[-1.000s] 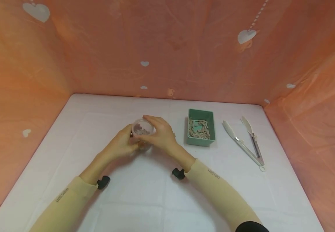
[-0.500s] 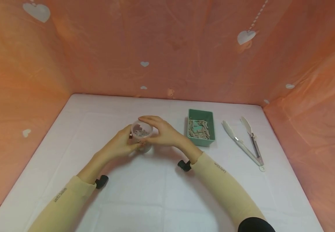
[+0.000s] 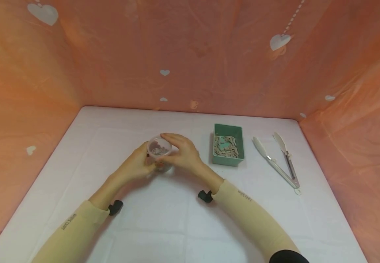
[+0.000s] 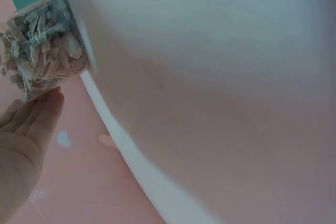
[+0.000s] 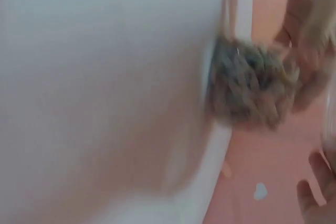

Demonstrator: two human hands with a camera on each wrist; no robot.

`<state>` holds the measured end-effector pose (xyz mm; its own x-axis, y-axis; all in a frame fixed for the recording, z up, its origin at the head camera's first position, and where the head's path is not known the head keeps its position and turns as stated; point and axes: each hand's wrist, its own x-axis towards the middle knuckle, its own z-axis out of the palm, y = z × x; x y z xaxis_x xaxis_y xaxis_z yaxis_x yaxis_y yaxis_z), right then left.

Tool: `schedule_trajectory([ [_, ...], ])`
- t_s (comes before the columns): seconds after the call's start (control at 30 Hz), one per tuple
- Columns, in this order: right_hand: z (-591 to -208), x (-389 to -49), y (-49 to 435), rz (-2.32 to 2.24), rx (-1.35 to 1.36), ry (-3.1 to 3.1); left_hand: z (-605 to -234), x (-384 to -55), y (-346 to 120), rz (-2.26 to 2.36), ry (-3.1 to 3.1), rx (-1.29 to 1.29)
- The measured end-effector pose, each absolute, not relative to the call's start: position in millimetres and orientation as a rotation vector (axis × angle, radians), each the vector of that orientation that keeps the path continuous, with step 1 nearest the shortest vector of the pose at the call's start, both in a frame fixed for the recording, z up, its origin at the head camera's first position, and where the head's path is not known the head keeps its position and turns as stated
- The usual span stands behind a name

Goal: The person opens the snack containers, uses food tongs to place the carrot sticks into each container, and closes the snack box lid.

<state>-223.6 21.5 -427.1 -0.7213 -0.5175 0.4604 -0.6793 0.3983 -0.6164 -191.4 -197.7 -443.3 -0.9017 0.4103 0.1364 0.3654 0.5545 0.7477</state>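
A clear plastic jar [image 3: 164, 167] of greyish-brown strips is held upright at the left-centre of the table. My left hand [image 3: 136, 163] grips its side, fingers behind and thumb towards me. At the top, my right hand [image 3: 182, 152] spans the clear round lid [image 3: 159, 147] with thumb and fingers at its edge. Strips show through that top. The left wrist view has the packed jar [image 4: 44, 45] near the fingers of my left hand [image 4: 23, 150]. Blurred in the right wrist view, the jar [image 5: 252, 87] sits between both hands.
A green rectangular box [image 3: 228, 161] with similar strips scattered inside stands right of the hands. Farther right lie spread metal tongs [image 3: 280, 170] with pale tips. Orange cloth [image 3: 190, 54] with hearts walls the white table [image 3: 150, 226] at the back and sides.
My right wrist has swung out to the right and back again while its fingers shift at the jar's top. The jar and left hand have moved slightly left. Box and tongs stay put.
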Motion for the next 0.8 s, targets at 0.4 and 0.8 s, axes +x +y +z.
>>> schedule_trajectory([
  [0.4, -416, -233, 31, 1.263, 1.315, -2.632, -437, -197, -201, 1.219, 2.609, 0.685],
  [0.8, -412, -236, 30, 1.217, 1.31, -2.564, -440, -195, -200, 1.255, 2.62, 0.676],
])
